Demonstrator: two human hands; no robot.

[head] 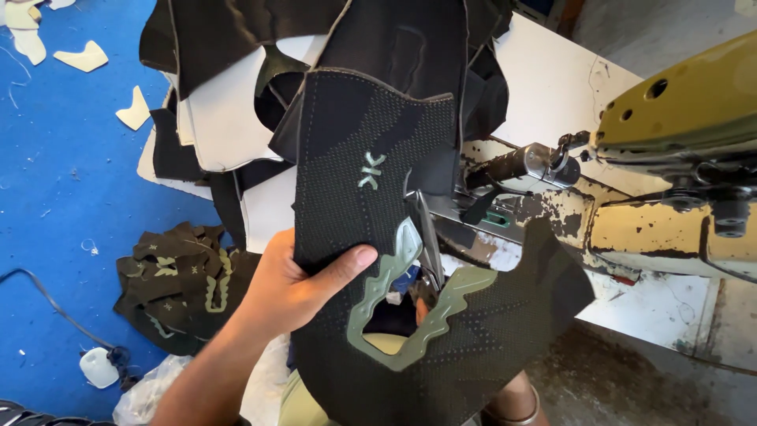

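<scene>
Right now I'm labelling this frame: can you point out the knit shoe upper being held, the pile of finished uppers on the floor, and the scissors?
knit shoe upper (359, 205): head view, dark knit panel.
pile of uppers (177, 284): head view, top piece.
scissors (426, 237): head view, blade.

Black knit shoe upper with pale green trim; blue floor; olive sewing machine.
</scene>
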